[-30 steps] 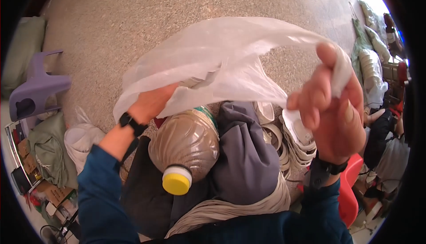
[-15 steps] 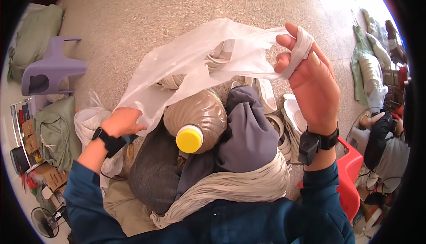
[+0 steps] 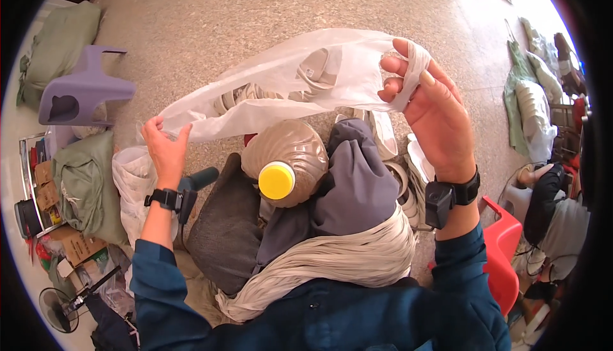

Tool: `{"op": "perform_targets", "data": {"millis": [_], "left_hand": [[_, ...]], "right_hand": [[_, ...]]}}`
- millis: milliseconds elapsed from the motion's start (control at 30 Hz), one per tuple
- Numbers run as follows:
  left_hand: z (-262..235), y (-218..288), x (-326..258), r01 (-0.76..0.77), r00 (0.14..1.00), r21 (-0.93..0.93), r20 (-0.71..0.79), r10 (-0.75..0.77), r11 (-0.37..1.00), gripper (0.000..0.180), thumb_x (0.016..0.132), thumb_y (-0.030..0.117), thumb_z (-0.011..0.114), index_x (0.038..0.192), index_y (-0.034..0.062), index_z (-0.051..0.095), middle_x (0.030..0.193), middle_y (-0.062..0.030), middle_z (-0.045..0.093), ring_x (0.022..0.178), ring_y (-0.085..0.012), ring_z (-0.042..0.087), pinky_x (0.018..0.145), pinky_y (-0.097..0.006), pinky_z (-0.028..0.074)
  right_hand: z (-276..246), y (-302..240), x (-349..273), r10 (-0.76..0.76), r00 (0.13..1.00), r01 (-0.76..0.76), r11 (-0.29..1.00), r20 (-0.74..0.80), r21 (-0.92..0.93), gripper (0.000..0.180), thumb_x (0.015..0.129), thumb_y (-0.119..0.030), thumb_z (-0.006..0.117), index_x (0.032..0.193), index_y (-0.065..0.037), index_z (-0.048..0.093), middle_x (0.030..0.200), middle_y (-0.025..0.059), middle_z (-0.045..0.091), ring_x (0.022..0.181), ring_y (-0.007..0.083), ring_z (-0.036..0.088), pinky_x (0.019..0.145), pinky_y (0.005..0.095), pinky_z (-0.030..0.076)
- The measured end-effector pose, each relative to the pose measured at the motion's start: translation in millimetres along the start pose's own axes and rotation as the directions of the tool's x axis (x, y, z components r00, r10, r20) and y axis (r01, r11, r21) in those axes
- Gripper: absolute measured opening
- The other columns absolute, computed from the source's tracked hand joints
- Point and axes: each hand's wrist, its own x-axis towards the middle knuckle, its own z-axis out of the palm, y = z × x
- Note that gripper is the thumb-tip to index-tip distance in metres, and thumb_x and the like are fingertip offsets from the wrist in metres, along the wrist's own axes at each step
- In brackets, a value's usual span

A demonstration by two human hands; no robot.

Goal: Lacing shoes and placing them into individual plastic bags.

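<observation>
My two hands hold a translucent white plastic bag (image 3: 361, 63) with its mouth stretched wide. My left hand (image 3: 167, 150) pinches the bag's left edge between thumb and fingers. Around the fingers of my right hand (image 3: 437, 118) loops the bag's handle, the fingers partly curled. Coiled beige strips (image 3: 246, 95) show through the mouth; whether they lie in the bag or beneath it I cannot tell. Below the bag, a big clear plastic bottle (image 3: 290, 146) with a yellow cap (image 3: 276, 180) sits between my legs. A bundle of long beige strips (image 3: 345, 255) lies across my lap.
A purple plastic chair (image 3: 86, 89) and green sacks (image 3: 89, 178) are on the left, with cardboard boxes (image 3: 80, 245) below. A red plastic chair (image 3: 501, 255) stands close on my right. Pale strip coils (image 3: 399, 182) lie beside my right knee.
My left hand has moved up and away from me, raising the bag's left edge. My right hand has shifted slightly left. The bag's mouth is now drawn out longer and flatter.
</observation>
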Motion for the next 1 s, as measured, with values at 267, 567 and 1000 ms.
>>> {"op": "perform_targets", "data": {"millis": [267, 567, 1000], "left_hand": [[18.0, 69.2, 8.2, -0.374, 0.841, 0.269, 0.502, 0.202, 0.888, 0.019, 0.084, 0.017, 0.07, 0.093, 0.0027, 0.062, 0.082, -0.0158, 0.066, 0.078, -0.0339, 0.065, 0.07, -0.045, 0.051], [96.9, -29.9, 44.6, 0.079, 0.665, 0.239, 0.711, -0.23, 0.968, 0.063, 0.087, 0.045, 0.063, 0.123, -0.0066, 0.058, 0.121, -0.0291, 0.062, 0.113, -0.0424, 0.06, 0.094, -0.045, 0.048], [30.0, 18.9, -6.6, 0.404, 0.719, -0.443, 0.694, 0.021, 0.801, 0.046, 0.091, 0.001, 0.053, 0.136, 0.0012, 0.047, 0.103, -0.0069, 0.066, 0.095, -0.012, 0.06, 0.091, -0.028, 0.045]], "right_hand": [[-2.5, 8.9, -12.3, 0.068, 0.998, -0.068, 0.997, 0.0, 0.049, 0.052, 0.098, -0.018, 0.052, 0.143, 0.006, 0.04, 0.124, 0.0166, 0.06, 0.1, 0.0184, 0.061, 0.096, 0.0344, 0.047], [-24.3, -3.9, -7.9, 0.011, 0.998, -0.018, 0.995, -0.066, -0.102, 0.061, 0.097, -0.026, 0.055, 0.143, 0.011, 0.037, 0.124, 0.0165, 0.059, 0.101, 0.0187, 0.061, 0.098, 0.0365, 0.047], [-217.8, -12.8, -81.0, 0.039, 0.865, -0.348, 0.764, -0.5, -0.543, 0.032, 0.097, -0.019, 0.059, 0.123, 0.0, 0.062, 0.113, 0.0093, 0.068, 0.104, 0.0179, 0.065, 0.095, 0.0304, 0.049]]}}
